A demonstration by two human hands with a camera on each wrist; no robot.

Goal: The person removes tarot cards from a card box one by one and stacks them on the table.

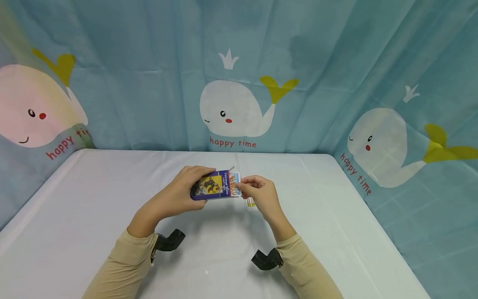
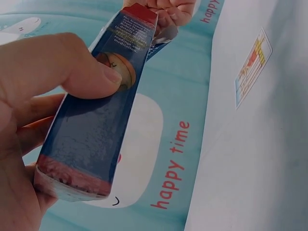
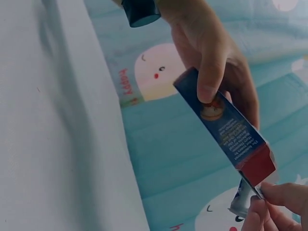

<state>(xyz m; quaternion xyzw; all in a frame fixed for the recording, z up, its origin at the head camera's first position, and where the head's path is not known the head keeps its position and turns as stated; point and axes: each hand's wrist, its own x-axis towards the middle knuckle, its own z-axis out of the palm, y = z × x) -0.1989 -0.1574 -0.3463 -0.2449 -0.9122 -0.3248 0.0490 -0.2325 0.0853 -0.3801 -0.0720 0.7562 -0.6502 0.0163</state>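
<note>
My left hand (image 1: 185, 189) grips a dark blue tarot card box (image 1: 210, 185), thumb on one narrow side and fingers on the other. Held above the table, the box has its open end toward the right. Out of that end pokes a tarot card (image 1: 233, 185) with a colourful picture. My right hand (image 1: 261, 194) pinches the card's outer edge between thumb and fingers. In the right wrist view, the red end flap (image 3: 258, 166) is close to the right fingertips (image 3: 256, 211). Another tarot card (image 2: 253, 67) lies on the table, partly hidden by the right hand in the head view.
The white-covered table (image 1: 93, 207) runs back to a blue curtain (image 1: 149, 83) printed with whales, which also rises along both sides. Black wrist-camera mounts (image 1: 169, 241) stick out from both beige sleeves (image 1: 123, 257).
</note>
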